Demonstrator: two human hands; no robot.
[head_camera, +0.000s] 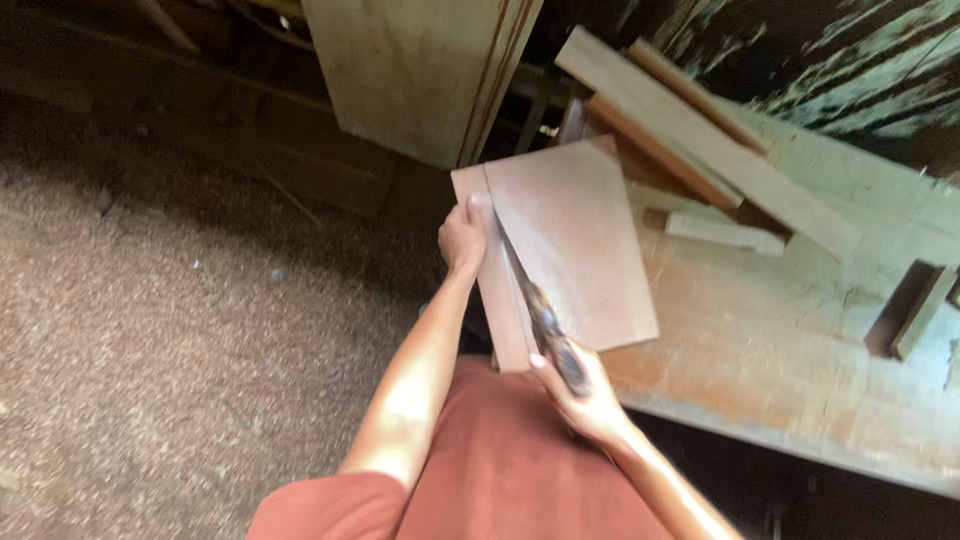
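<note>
While the thin, flat, reddish-brown wooden board (575, 250) lies at the near left corner of the worn greenish wooden desk (800, 340), overhanging its left edge, the left hand (462, 240) clasps the board's left edge near the far corner, thumb on top. The right hand (588, 395) is clenched around the dark handle of a long narrow-bladed saw (535, 310), which runs along the board close to its left edge, between both hands. Pale wooden planks (700, 140) lie stacked toward the desk's far side, behind the board.
</note>
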